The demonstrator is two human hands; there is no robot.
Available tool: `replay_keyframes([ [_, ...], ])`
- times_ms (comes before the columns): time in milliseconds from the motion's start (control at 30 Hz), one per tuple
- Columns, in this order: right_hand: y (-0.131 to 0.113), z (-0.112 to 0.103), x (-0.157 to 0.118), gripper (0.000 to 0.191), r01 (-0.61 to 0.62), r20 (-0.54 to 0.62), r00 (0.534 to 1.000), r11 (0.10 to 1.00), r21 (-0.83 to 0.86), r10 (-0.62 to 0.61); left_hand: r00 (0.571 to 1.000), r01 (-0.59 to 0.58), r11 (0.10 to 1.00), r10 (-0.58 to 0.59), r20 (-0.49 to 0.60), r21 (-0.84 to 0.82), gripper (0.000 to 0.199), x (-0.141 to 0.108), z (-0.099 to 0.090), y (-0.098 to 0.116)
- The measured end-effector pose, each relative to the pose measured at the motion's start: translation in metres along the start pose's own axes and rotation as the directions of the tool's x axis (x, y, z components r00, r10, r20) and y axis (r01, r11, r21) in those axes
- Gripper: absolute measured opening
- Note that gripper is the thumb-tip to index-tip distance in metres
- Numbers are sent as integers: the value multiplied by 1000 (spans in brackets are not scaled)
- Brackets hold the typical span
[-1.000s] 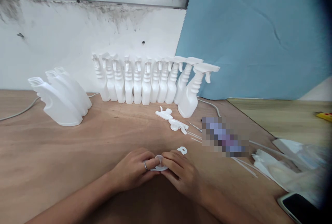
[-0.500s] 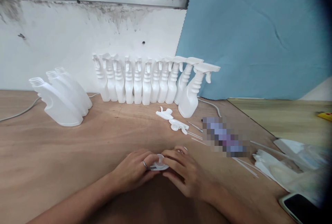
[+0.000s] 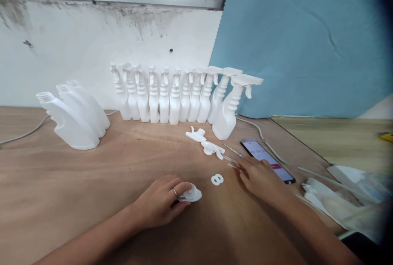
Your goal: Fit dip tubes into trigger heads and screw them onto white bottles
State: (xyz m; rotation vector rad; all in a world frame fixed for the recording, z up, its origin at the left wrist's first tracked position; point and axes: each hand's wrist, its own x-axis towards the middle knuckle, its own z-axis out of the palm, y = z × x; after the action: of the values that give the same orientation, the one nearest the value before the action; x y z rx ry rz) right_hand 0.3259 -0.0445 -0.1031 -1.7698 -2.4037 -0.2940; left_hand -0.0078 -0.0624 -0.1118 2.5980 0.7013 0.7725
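Note:
A white spray trigger head [image 3: 196,195], its round collar facing up, is in my left hand [image 3: 162,201], with the fingers closed round its left side. My right hand [image 3: 260,177] is on the table to the right, fingers curled onto the thin dip tubes [image 3: 232,166]; the fingertips close on a tube, partly hidden by the hand. Two overlapping white ring gaskets [image 3: 217,180] lie between my hands. Farther back rest two more trigger heads, one [image 3: 196,134] behind the other [image 3: 212,149]. A thin metal pick [image 3: 232,149] lies beside them.
Several assembled white spray bottles [image 3: 174,105] stand in a row by the wall. Open-necked bottles [image 3: 76,130] stand at left. A phone [image 3: 284,173] lies right of my right hand, near a cable [image 3: 256,126] and plastic bags [image 3: 325,199]. Another dark phone [image 3: 359,244] is at lower right.
My right hand has left the trigger head and moved right and away to the tubes. The ring gaskets now show on the table. My left hand stays on the trigger head.

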Motion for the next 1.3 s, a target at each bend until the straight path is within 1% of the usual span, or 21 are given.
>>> replay_keyframes([
  [167, -2, 0, 2, 19, 16, 26, 1000, 998, 65, -18, 999, -34, 998, 36, -34, 54, 25, 1, 2, 0],
  [367, -6, -1, 2, 16, 66, 13, 997, 978, 197, -70, 1000, -15, 998, 16, -11, 56, 27, 1, 0, 2],
  [467, -10, -11, 2, 20, 95, -60, 995, 943, 318, -79, 1000, -23, 1000, 23, -19, 14, 28, 2, -2, 3],
  [533, -13, -22, 2, 23, 92, -138, 990, 880, 466, -30, 999, -20, 1000, 19, -31, -15, 24, 2, -4, 2],
  [600, -13, -35, 1, 23, 65, -166, 985, 785, 616, 48, 999, -16, 999, 14, -40, -47, 22, 2, -4, 2],
  [633, -13, -40, 1, 24, 42, -147, 986, 727, 685, 83, 999, -12, 998, 10, -37, -63, 22, 1, -5, 3],
  [667, -12, -44, 0, 25, 18, -122, 986, 648, 762, 117, 1000, -4, 997, 2, -27, -82, 22, 1, -5, 3],
  [700, -12, -46, 0, 24, -3, -94, 984, 540, 842, 152, 1000, 19, 994, -20, -11, -104, 23, 1, -4, 4],
  [767, -15, -47, 0, 17, -7, -48, 976, 250, 968, 214, 995, 102, 980, -100, 19, -171, 31, 0, -4, 6],
  [800, -19, -45, 1, 17, 11, -36, 969, 105, 994, 244, 989, 149, 965, -146, 28, -215, 38, 0, -3, 7],
  [833, -24, -43, 1, 21, 33, -28, 963, -12, 999, 267, 982, 188, 946, -184, 39, -265, 43, 1, -3, 9],
  [867, -31, -40, 2, 26, 44, -17, 960, -91, 995, 281, 977, 212, 925, -206, 54, -316, 44, 2, -3, 10],
  [900, -40, -37, 3, 27, 44, -3, 957, -135, 990, 289, 975, 221, 905, -211, 68, -363, 41, 3, -3, 11],
  [933, -51, -33, 3, 25, 32, 14, 956, -152, 988, 294, 976, 219, 890, -204, 81, -400, 36, 4, -4, 12],
  [967, -62, -30, 3, 21, 8, 35, 956, -148, 989, 291, 976, 216, 878, -195, 93, -426, 31, 5, -4, 13],
  [1000, -74, -27, 2, 20, -18, 52, 958, -123, 992, 282, 977, 212, 872, -187, 100, -442, 27, 6, -5, 13],
  [1067, -96, -23, -1, 25, -48, 55, 967, -34, 998, 248, 979, 204, 873, -180, 96, -442, 27, 8, -6, 13],
  [1100, -106, -23, -3, 28, -39, 35, 974, 15, 999, 224, 980, 201, 878, -177, 95, -434, 27, 8, -6, 13],
  [1167, -120, -23, -6, 32, 33, -53, 984, 117, 993, 172, 982, 189, 889, -165, 94, -417, 26, 8, -5, 12],
  [1233, -127, -25, -9, 32, 113, -140, 983, 208, 972, 122, 984, 176, 895, -154, 86, -410, 26, 8, -4, 12],
  [1300, -129, -27, -11, 29, 160, -187, 979, 270, 949, 77, 986, 168, 898, -148, 80, -408, 27, 7, -3, 11],
])
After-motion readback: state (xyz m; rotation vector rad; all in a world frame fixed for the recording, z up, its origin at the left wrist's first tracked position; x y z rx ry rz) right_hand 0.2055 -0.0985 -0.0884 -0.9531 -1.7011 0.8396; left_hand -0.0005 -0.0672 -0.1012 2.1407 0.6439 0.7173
